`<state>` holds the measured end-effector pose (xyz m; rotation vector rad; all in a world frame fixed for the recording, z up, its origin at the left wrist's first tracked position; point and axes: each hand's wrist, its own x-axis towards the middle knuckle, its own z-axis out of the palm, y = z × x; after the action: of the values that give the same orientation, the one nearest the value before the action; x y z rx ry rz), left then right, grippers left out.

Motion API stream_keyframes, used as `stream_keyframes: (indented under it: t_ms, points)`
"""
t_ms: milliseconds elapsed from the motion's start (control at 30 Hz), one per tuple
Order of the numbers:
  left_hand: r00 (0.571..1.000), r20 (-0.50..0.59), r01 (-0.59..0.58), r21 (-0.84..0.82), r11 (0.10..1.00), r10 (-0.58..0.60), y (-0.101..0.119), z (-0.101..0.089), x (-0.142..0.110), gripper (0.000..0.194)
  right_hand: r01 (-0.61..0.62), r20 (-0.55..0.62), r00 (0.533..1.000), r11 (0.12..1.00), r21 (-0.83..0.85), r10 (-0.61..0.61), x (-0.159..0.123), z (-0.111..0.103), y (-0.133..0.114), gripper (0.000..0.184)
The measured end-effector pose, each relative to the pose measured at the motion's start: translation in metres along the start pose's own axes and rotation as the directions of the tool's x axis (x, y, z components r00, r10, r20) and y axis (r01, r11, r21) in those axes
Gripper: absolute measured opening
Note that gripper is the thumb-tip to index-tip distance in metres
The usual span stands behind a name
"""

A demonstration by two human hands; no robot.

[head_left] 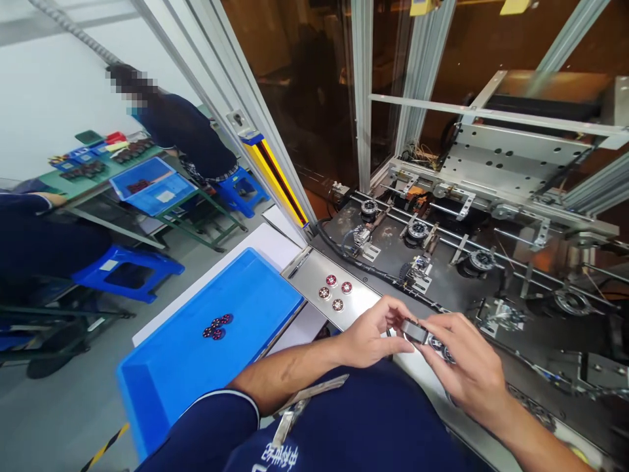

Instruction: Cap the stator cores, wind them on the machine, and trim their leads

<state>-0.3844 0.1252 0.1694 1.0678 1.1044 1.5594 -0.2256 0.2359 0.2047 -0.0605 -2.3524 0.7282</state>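
Note:
Between the fingertips of my left hand and my right hand is a small round metal part with a smooth grey rim. Both hands grip it from opposite sides, above the front ledge of the machine. Its faces are mostly hidden by fingers. Close behind my right fingers, partly covered, lie other round metal parts. Left of my hands, several small patterned discs, some red and some brown, rest on a shiny metal plate.
At left, a large blue bin holds several dark discs. The machine bed ahead carries rods, clamps and round fixtures. A yellow light-curtain bar stands on the frame post. Two people sit at a green bench further left.

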Motion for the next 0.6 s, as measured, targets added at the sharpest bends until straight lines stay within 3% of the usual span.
stream_keyframes:
  t_ms: [67,167,300,367,433,500,600]
  points:
    - [0.999,-0.021,0.035,-0.058,0.998,-0.036,-0.002,0.002,-0.002,0.045,-0.063,-0.015,0.998,0.998,-0.002,0.063,-0.006,-0.002,-0.001,0.038]
    - [0.999,0.000,0.053,0.045,0.998,-0.053,0.000,0.001,-0.005,0.040,-0.250,0.174,0.957,0.964,0.091,0.231,-0.007,-0.017,-0.002,0.026]
    - [0.984,0.174,-0.012,0.216,0.976,-0.027,0.007,-0.002,-0.007,0.034,-0.506,0.513,0.791,0.829,0.240,0.334,-0.001,-0.037,0.000,0.027]
    - [0.972,0.233,-0.056,0.280,0.958,-0.011,0.010,-0.003,-0.007,0.033,-0.593,0.640,0.700,0.758,0.272,0.317,0.002,-0.043,0.002,0.029]
    - [0.963,0.269,-0.085,0.329,0.941,-0.007,0.014,-0.001,-0.006,0.031,-0.638,0.721,0.639,0.708,0.302,0.267,0.004,-0.044,0.003,0.032]
    - [0.953,0.303,-0.102,0.347,0.932,-0.008,0.017,0.001,-0.005,0.029,-0.635,0.752,0.630,0.686,0.355,0.193,0.006,-0.042,0.001,0.035]
    - [0.952,0.306,-0.094,0.339,0.936,-0.015,0.020,0.002,-0.007,0.033,-0.593,0.746,0.657,0.685,0.424,0.108,0.010,-0.041,-0.002,0.035]
